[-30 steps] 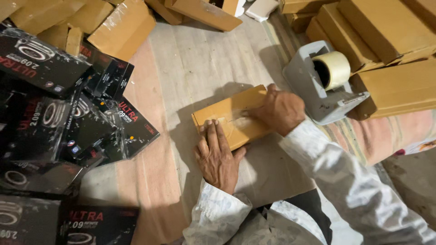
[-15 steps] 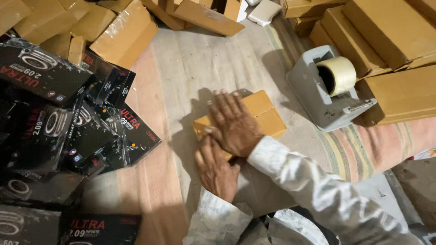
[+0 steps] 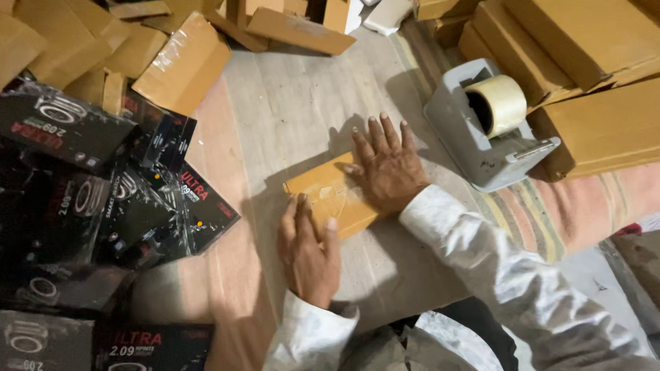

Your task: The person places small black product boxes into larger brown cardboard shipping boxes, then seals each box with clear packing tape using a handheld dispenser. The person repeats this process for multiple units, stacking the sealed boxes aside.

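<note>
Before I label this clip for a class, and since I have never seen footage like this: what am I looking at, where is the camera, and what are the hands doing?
There is no machine here. A person in pale sleeves works with bare hands, and the single camera sits on their head, looking down, so the arms enter from the bottom of the picture.

Both hands rest flat on a small tan cardboard box lying on a pale work surface. The left hand presses the near edge, the right hand covers the far end. Neither grips it; the fingers are spread open. Clear tape seems to shine on the box top.

To the right stands a grey tape dispenser with a roll in it. Beyond it, larger tan boxes are stacked. On the left lies a heap of black printed boxes, with more tan cartons above them.
</note>
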